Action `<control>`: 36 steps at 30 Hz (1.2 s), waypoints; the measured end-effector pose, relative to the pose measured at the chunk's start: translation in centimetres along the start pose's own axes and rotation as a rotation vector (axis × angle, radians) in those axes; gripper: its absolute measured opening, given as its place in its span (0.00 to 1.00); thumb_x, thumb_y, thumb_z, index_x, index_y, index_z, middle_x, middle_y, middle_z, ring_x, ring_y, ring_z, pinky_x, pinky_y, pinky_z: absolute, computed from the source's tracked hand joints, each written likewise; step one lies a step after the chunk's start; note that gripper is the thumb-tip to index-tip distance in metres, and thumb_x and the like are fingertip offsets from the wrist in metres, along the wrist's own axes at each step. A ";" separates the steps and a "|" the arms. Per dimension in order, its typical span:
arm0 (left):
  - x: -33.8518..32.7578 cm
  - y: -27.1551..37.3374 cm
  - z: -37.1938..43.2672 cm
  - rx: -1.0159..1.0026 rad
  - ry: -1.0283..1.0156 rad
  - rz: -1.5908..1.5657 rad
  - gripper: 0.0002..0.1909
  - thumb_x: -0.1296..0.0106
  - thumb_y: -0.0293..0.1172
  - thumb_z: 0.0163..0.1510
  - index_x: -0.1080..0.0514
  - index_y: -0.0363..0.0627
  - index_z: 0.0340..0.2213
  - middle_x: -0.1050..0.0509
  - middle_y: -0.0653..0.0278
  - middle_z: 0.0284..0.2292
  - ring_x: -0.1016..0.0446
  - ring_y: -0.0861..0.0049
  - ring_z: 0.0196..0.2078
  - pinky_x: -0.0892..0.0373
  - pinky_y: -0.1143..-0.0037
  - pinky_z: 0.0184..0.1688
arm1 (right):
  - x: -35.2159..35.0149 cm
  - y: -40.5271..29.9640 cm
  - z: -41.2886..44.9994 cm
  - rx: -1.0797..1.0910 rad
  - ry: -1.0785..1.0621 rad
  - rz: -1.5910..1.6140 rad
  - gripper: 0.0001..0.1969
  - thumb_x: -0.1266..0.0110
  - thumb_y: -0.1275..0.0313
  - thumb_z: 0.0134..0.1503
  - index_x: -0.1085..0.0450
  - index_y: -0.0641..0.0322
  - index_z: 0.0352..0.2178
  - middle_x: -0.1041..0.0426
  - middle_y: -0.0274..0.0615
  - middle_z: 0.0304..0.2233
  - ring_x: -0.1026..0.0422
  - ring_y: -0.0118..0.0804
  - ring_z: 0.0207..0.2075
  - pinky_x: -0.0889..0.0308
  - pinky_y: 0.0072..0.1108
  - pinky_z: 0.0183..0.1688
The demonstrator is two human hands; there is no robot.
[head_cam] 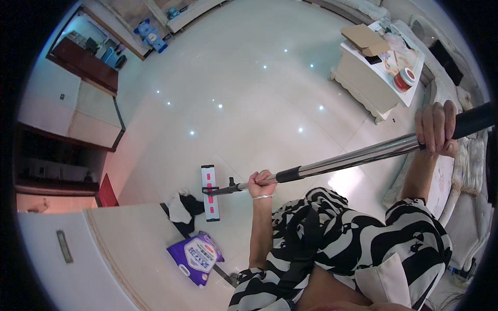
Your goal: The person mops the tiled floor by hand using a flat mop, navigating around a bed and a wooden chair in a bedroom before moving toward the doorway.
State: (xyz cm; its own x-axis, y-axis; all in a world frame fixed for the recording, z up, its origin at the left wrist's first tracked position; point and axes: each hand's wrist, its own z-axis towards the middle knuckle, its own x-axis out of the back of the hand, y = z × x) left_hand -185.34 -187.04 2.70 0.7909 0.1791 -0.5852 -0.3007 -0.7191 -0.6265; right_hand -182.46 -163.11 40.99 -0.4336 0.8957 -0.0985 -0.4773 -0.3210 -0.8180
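Observation:
A flat mop with a metal pole slants across the view in front of my body. My left hand is wrapped around the thin lower part of the pole, with a bracelet at the wrist. Higher up, my right hand grips the pole beside its black handle sleeve. The rectangular mop head, pale with red-pink patches and black end caps, is at the pole's lower end, over the glossy tiled floor. Whether it touches the floor I cannot tell.
Black and white cloth-like items lie beside the mop head, near a purple printed package. A white table at upper right holds a cardboard box and a red jar. A blue plush toy stands by the far wall.

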 end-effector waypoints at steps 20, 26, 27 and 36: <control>-8.3 11.6 1.7 -0.036 0.030 -0.006 0.13 0.64 0.27 0.37 0.50 0.52 0.07 0.47 0.75 0.08 0.47 0.86 0.12 0.51 0.86 0.14 | 2.7 11.3 7.9 -0.052 -0.104 0.078 0.10 0.45 0.76 0.36 0.41 0.54 0.15 0.34 0.30 0.11 0.33 0.21 0.12 0.40 0.11 0.15; 0.0 17.4 -11.0 -0.102 -0.016 -0.135 0.14 0.64 0.27 0.38 0.52 0.49 0.06 0.49 0.72 0.06 0.48 0.82 0.11 0.49 0.83 0.16 | -14.2 10.6 0.0 0.004 -0.141 0.031 0.11 0.41 0.77 0.28 0.37 0.54 0.14 0.34 0.27 0.09 0.34 0.16 0.13 0.42 0.05 0.15; 1.8 18.9 -13.4 -0.086 -0.041 -0.151 0.14 0.64 0.27 0.38 0.53 0.48 0.06 0.50 0.71 0.06 0.48 0.82 0.11 0.48 0.83 0.16 | -18.4 11.0 -1.2 0.009 -0.100 0.008 0.11 0.42 0.78 0.27 0.37 0.54 0.14 0.34 0.26 0.09 0.34 0.16 0.12 0.42 0.04 0.15; 9.9 38.5 -46.8 -0.046 -0.113 -0.213 0.14 0.63 0.27 0.37 0.53 0.48 0.06 0.50 0.71 0.07 0.49 0.82 0.10 0.49 0.83 0.13 | -56.3 12.1 -8.0 0.067 0.196 0.040 0.15 0.43 0.75 0.28 0.44 0.48 0.11 0.38 0.21 0.08 0.38 0.12 0.12 0.48 0.06 0.19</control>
State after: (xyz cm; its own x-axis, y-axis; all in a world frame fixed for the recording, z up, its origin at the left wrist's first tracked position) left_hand -164.14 -244.35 -3.13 0.7684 0.4024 -0.4977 -0.1067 -0.6861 -0.7196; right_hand -157.73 -214.95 32.16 -0.2992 0.9225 -0.2439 -0.5154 -0.3714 -0.7723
